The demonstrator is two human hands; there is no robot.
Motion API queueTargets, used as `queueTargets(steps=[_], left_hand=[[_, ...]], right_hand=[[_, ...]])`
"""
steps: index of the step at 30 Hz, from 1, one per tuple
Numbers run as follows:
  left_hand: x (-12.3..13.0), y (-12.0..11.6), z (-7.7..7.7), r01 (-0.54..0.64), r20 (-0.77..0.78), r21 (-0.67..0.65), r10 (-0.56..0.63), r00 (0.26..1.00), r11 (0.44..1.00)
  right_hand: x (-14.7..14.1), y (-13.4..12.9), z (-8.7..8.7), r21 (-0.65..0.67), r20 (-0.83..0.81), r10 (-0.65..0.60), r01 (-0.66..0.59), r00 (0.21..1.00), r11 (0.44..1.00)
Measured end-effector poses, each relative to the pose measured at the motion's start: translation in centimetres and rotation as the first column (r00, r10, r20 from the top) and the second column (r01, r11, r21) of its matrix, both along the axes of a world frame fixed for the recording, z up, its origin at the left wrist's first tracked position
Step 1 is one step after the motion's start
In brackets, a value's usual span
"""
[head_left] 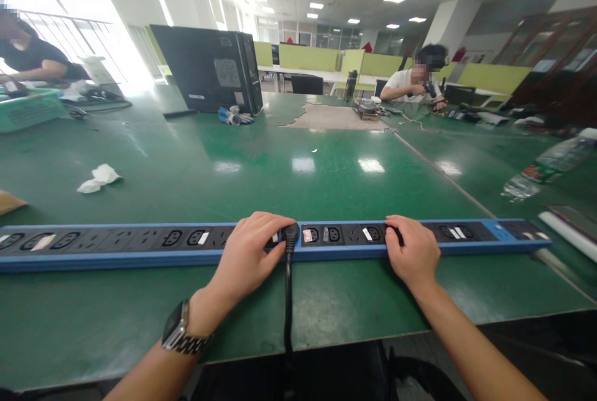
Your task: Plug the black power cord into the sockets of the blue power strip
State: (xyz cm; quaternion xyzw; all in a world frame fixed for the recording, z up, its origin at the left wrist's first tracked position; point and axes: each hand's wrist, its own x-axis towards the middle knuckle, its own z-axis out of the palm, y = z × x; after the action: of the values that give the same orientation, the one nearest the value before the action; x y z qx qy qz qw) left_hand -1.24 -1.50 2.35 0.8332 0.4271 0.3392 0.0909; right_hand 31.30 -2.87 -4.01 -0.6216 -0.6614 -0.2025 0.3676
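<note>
A long blue power strip with black sockets lies across the green table in front of me, several small white labels stuck on it. My left hand, a watch on its wrist, is closed at a black power plug, its thumb and fingertips against the plug's left side. The plug sits on the strip, and its black cable hangs down over the near table edge. Further right, my right hand grips the strip with curled fingers over its top. Its palm side and part of the sockets there are hidden.
A black computer case stands at the back, gloves beside it. Crumpled tissue and a green basket are at left. A plastic bottle lies at right. Two other people sit at the table.
</note>
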Motion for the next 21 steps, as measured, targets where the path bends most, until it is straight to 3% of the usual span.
queueTargets(steps=[3,10,17,21], left_hand=[[2.1,-0.5,-0.1,-0.022,0.164,0.033,0.017,0.986,0.999],[10.1,0.3,-0.7,0.11,0.051,-0.077,-0.107,0.993,0.991],[10.3,0.2,-0.3,0.027,-0.09,-0.022,-0.029,0.995,0.999],[10.5,0.2,0.1,0.047,-0.113,-0.03,-0.05,0.992,0.998]], right_hand=[[-0.1,-0.1,0.1,-0.012,-0.005,-0.003,0.003,1.0,1.0],[-0.1,0.0,0.0,-0.03,-0.002,-0.003,0.003,1.0,1.0],[0.0,0.1,0.0,-0.027,-0.001,-0.001,0.001,1.0,1.0],[0.0,0.1,0.0,-0.025,-0.008,-0.002,0.001,1.0,1.0]])
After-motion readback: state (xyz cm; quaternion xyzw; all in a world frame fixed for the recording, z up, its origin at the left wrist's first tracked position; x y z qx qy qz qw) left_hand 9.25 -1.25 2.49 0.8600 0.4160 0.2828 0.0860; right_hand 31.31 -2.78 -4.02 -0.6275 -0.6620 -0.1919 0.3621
